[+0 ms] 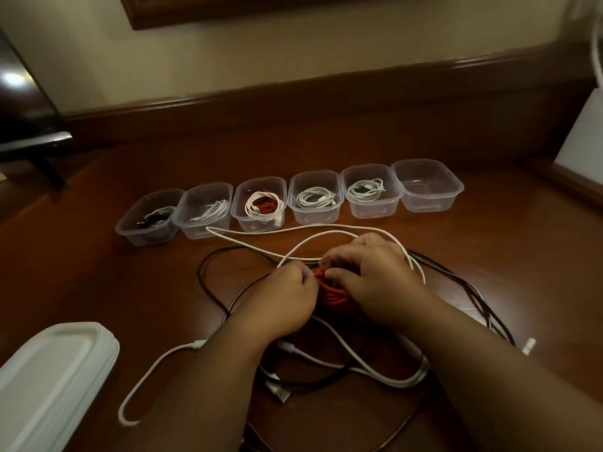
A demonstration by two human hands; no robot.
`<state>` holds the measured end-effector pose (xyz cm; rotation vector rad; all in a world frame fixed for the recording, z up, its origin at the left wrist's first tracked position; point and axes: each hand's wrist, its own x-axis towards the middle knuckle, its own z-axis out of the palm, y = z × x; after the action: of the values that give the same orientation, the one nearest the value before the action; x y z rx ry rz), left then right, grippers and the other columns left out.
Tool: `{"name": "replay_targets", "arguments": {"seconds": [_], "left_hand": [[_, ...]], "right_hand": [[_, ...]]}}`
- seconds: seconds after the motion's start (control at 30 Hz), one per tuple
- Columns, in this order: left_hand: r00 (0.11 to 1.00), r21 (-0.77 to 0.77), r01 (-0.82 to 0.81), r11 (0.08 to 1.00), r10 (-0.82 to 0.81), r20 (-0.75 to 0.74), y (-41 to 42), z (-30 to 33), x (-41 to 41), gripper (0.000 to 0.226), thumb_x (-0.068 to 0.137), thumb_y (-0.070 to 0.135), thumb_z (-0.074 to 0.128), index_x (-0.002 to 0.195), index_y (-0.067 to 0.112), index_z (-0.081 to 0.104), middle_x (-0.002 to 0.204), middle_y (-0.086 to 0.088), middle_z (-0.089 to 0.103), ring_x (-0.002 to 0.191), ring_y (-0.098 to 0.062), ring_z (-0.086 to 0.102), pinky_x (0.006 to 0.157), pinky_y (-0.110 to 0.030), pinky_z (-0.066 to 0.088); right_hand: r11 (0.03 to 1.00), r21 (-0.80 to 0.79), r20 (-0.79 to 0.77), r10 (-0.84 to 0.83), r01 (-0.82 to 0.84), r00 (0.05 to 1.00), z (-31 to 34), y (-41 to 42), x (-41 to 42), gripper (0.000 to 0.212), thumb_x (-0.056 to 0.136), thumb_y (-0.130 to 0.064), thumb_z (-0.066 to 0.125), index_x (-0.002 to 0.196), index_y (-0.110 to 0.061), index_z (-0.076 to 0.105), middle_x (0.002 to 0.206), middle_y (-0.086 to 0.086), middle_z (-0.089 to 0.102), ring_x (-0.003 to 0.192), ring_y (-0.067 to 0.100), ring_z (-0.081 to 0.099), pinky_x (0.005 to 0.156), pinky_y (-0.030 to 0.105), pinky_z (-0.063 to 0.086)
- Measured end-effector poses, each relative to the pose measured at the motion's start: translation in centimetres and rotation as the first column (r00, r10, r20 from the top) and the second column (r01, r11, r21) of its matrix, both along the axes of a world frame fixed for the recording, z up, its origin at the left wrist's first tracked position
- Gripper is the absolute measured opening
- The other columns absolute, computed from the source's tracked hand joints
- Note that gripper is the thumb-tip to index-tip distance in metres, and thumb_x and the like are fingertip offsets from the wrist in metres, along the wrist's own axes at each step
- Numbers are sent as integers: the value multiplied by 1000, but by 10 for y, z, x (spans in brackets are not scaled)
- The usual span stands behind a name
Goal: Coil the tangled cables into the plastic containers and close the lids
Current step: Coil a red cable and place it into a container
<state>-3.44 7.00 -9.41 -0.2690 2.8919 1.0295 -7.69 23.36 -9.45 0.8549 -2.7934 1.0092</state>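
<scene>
Head view: both hands (pixel 284 296) (pixel 375 282) curled, pinching orange cable (pixel 329 293).

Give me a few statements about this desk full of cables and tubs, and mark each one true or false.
1. Six clear tubs stand in a row. True.
2. The tub at the far right holds a white cable. False: nothing shows in it; the other five hold cables.
3. Both the left hand and the right hand are working on an orange cable. True.
4. The tubs already have lids on. False: all are open, and a stack of lids lies at the near left.
5. Loose black and white cables lie on the desk round the hands. True.
</scene>
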Motion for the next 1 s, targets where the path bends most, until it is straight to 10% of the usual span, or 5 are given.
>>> {"name": "replay_targets", "arguments": {"seconds": [0.2,0.43,0.67,1.0], "left_hand": [[994,292,-91,952,104,-30,7,7,2,26,95,32,44,82,21,64,72,2,60,71,-17,54,70,-35,42],[975,732,-203,650,199,94,13,13,4,31,98,11,45,73,20,61,56,7,57,47,-3,53,53,-24,34],[981,820,-196,537,112,161,8,13,2,30,94,38,54,72,20,67,67,5,58,56,-8,46,55,-27,29],[967,847,-247,470,179,183,11,16,0,20,90,17,61,71,13,64,61,1,57,55,-11,47,54,-22,35]], "right_hand": [[989,-149,-21,-3,0,1000,0,0,-2,22,94,-35,62,108,-51,65,93,-20,47,105,10,41,100,36,31],[980,-135,-237,109,-144,965,0,-1,2,34,91,-33,57,122,-42,64,100,-24,68,92,6,44,89,38,29],[997,-17,-254,71,-77,965,2,1,-1,40,92,-41,43,127,-40,61,105,-24,64,92,3,37,90,35,23],[996,-84,-204,8,-26,979,0,2,2,24,96,-35,58,115,-47,64,94,-24,55,97,0,39,90,30,17]]}}
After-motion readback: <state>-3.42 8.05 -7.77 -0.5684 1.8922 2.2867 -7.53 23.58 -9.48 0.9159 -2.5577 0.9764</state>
